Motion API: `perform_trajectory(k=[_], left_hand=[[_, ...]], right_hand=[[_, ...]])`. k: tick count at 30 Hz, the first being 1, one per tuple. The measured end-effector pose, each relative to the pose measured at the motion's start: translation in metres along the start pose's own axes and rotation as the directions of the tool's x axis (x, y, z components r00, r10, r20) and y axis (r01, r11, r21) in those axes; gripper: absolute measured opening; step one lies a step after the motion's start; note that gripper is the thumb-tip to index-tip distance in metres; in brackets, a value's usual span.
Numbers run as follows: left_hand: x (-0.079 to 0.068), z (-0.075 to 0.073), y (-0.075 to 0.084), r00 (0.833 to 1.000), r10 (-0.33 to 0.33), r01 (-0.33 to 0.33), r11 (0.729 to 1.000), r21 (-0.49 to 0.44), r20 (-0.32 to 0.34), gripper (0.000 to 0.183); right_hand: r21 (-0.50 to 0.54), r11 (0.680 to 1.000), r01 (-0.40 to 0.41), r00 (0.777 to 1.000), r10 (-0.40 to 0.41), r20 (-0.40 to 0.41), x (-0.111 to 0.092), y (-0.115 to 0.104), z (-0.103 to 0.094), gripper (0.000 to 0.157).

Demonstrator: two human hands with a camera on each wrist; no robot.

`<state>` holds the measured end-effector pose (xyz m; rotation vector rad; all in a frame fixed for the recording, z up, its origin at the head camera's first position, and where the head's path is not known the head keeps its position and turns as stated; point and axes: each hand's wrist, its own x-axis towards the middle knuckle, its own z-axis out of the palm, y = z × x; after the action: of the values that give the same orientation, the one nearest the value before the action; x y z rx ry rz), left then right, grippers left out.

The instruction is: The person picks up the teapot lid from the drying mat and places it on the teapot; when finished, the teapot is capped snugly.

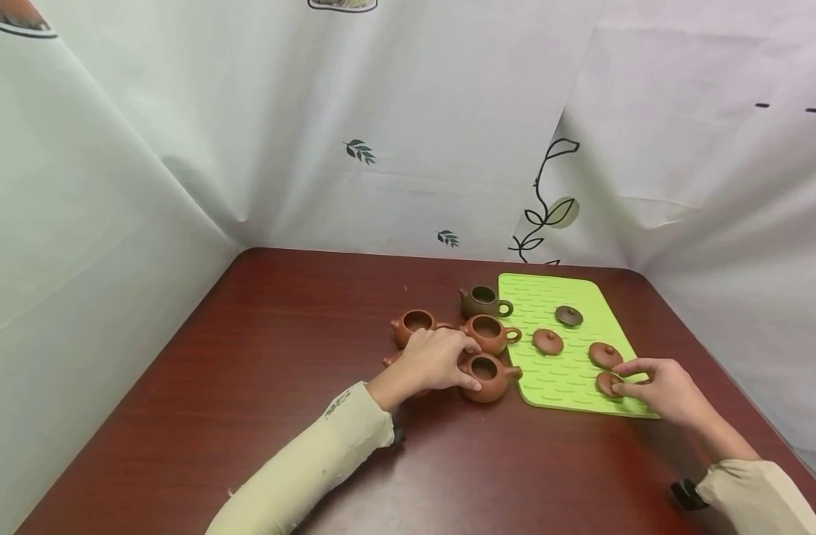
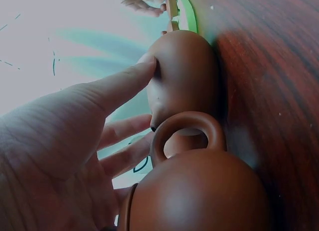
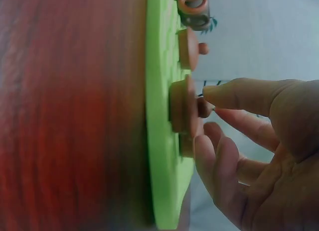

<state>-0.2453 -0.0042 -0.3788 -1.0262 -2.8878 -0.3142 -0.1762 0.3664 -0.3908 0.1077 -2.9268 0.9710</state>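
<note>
Left hand [image 1: 429,362], thumb and fingers part-curled, grips the nearest teapot [image 1: 486,391] at the green mat's [image 1: 555,386] 8 o'clock edge. Right hand [image 1: 672,390] is nearly closed, thumb and fingertip pinching the nearest lid [image 1: 605,384], roughly 5 o'clock on the mat.

Smooth clay teapots [image 1: 493,388], glossy wood-grain table [image 1: 281,357]

The head view leaves one teapot [image 1: 392,359] mostly hidden.
</note>
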Motion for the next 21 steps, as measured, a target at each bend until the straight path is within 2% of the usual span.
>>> perform_trajectory(k=[6, 12, 21], left_hand=[[0.0008, -0.0011, -0.0005, 0.999, -0.019, 0.019, 1.000, -0.013, 0.027, 0.058], [0.0022, -0.0019, -0.0006, 1.000, -0.025, 0.025, 0.999, -0.025, 0.017, 0.056], [0.0036, -0.0012, -0.0015, 0.997, -0.046, 0.048, 0.998, -0.028, 0.055, 0.058]], right_hand=[[0.014, 1.000, 0.003, 1.000, -0.004, 0.009, 0.0016, 0.0061, 0.0038, 0.019], [0.022, 1.000, -0.008, 1.000, 0.008, -0.008, 0.0013, 0.0083, 0.0046, 0.020], [-0.021, 1.000, -0.023, 1.000, 0.022, -0.014, 0.0021, 0.0035, 0.0094, 0.021]])
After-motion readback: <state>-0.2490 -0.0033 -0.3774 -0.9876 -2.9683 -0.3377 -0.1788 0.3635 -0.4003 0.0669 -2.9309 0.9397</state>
